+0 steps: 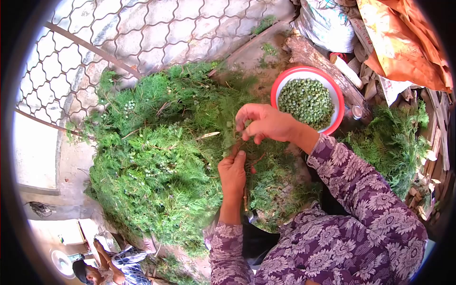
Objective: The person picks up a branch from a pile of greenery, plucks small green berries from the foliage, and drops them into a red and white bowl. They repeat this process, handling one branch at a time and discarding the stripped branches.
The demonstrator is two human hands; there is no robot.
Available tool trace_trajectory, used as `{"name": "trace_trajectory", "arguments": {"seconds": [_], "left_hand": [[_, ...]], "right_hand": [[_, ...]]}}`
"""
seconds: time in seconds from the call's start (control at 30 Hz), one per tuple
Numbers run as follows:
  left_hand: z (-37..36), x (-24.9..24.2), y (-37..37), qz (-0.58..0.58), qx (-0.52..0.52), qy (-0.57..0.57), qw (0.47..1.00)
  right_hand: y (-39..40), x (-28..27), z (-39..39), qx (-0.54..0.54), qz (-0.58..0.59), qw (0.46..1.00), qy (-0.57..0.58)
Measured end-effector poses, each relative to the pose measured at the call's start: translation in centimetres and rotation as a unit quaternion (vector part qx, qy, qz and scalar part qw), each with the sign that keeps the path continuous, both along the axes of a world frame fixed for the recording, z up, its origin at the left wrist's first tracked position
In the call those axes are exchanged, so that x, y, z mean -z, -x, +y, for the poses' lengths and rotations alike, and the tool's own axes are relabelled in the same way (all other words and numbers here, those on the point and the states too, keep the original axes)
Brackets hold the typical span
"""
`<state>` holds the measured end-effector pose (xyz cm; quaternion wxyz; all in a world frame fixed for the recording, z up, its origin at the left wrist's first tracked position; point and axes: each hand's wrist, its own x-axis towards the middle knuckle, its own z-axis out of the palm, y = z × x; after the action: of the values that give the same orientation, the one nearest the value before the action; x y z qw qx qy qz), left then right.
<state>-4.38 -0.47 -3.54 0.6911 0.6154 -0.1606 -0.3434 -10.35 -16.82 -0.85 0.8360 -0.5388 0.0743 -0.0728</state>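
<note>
My left hand (232, 175) is closed around the brown stem of a leafy evergreen branch (233, 151), thumb on top. Just above it, my right hand (266, 124) has its thumb and fingers curled together at the branch's green tip; whatever small thing they pinch is mostly hidden. Beneath both hands spreads a big heap of feathery evergreen cuttings (156, 175), dotted with pale green cones. Close behind my right hand stands a red-rimmed white basin (340, 102), holding many small green cones (306, 100).
Wire mesh (156, 35) borders the heap at the upper left. A log (327, 66), sacks (325, 23) and an orange sheet (408, 42) lie beyond the basin. More cuttings (389, 142) and split wood (434, 137) are at right. Another person (114, 268) sits at lower left.
</note>
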Motion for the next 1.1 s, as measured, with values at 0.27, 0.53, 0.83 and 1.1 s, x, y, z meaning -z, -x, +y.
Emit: {"name": "trace_trajectory", "arguments": {"seconds": [0.27, 0.53, 0.83, 1.1], "left_hand": [[0.3, 0.5, 0.1, -0.019, 0.022, -0.031, 0.999], [0.4, 1.7, 0.0, -0.030, 0.064, -0.023, 0.997], [0.4, 1.0, 0.0, 0.002, 0.036, -0.055, 0.998], [0.8, 1.1, -0.5, -0.037, 0.053, -0.080, 0.995]], "right_hand": [[-1.0, 2.4, 1.6, 0.044, -0.054, 0.930, 0.360], [-0.7, 2.0, 0.9, 0.041, -0.079, 0.894, 0.439], [0.2, -0.4, -1.2, -0.057, 0.025, 0.993, -0.099], [-0.3, 0.9, 0.7, -0.055, 0.044, 0.985, 0.158]]}}
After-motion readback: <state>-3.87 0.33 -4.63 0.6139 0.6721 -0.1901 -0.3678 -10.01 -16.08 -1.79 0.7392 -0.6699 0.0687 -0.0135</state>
